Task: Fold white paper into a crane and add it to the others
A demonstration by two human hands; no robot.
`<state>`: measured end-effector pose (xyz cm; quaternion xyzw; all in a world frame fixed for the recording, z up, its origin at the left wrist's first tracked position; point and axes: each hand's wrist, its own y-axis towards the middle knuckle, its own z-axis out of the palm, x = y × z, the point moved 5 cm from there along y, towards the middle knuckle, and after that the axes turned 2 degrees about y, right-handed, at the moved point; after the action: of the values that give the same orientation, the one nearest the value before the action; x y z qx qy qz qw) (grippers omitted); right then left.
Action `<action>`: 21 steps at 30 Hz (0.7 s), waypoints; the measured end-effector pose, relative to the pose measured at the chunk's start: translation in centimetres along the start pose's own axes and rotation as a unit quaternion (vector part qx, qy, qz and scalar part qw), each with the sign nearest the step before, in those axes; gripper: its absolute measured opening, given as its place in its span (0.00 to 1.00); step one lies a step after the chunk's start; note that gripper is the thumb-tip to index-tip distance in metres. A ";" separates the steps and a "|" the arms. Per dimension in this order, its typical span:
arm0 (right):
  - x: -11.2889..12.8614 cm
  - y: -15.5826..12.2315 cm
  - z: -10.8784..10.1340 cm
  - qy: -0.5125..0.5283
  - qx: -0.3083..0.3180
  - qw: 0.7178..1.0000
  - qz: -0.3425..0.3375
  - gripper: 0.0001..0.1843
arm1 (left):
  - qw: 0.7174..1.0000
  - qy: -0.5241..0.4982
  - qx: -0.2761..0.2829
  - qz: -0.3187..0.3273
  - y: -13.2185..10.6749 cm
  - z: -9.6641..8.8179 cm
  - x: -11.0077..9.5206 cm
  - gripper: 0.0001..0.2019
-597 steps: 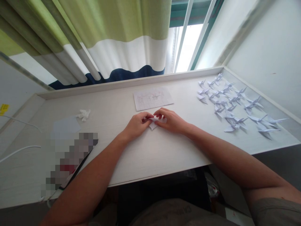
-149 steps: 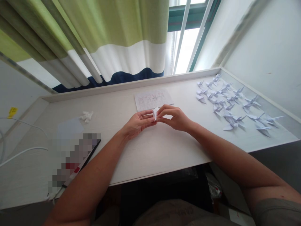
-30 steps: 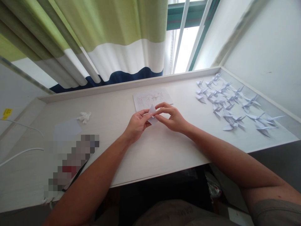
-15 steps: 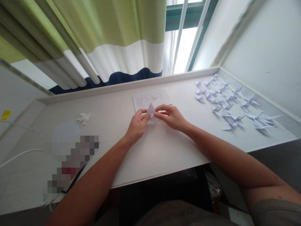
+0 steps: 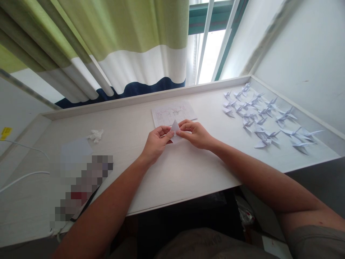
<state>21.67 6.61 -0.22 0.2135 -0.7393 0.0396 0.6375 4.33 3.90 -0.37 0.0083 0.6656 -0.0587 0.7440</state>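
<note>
Between my hands, above the middle of the white desk, is a small piece of folded white paper (image 5: pixel 175 126) with a pointed tip facing away from me. My left hand (image 5: pixel 157 142) pinches its left side between thumb and fingers. On the other side my right hand (image 5: pixel 195 134) grips the paper the same way, thumb close to the left thumb. The paper's lower folds are partly hidden by the fingers. Just beyond the hands lies a printed sheet or booklet (image 5: pixel 164 114). Several folded white paper cranes (image 5: pixel 253 115) stand grouped on the right of the desk.
A crumpled white tissue (image 5: pixel 95 136) and a pale sheet of paper (image 5: pixel 75 149) lie on the left. Nearer is a pixelated flat object (image 5: pixel 86 190), with white cables (image 5: pixel 24 176) beside it. A raised rim (image 5: pixel 134 98) borders the desk's back, below a curtain (image 5: pixel 151 61).
Both thumbs have come closer together on the folded paper. The paper has shifted slightly right and its tip sits a little lower. The cranes have stayed in place.
</note>
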 end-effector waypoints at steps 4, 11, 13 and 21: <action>0.0 0.1 0.1 0.014 0.021 1.000 0.004 0.20 | 1.000 -0.008 -0.021 -0.015 0.1 -0.3 -0.1 0.22; 0.6 0.0 -0.1 -0.038 0.004 0.999 -0.035 0.19 | 1.000 -0.024 -0.011 -0.015 0.3 -0.3 0.1 0.19; 1.1 -0.2 -0.4 -0.078 -0.023 0.994 -0.067 0.14 | 0.999 -0.025 -0.021 -0.015 0.3 -0.4 0.1 0.19; 3.5 -1.6 -0.3 -0.314 -0.023 0.901 -0.299 0.07 | 0.999 -0.028 -0.030 -0.031 0.2 -0.6 -0.1 0.16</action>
<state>22.20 4.31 2.83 0.4114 -0.8029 -0.2389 0.3591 3.73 4.19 -0.33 -0.0363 0.6461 -0.0618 0.7599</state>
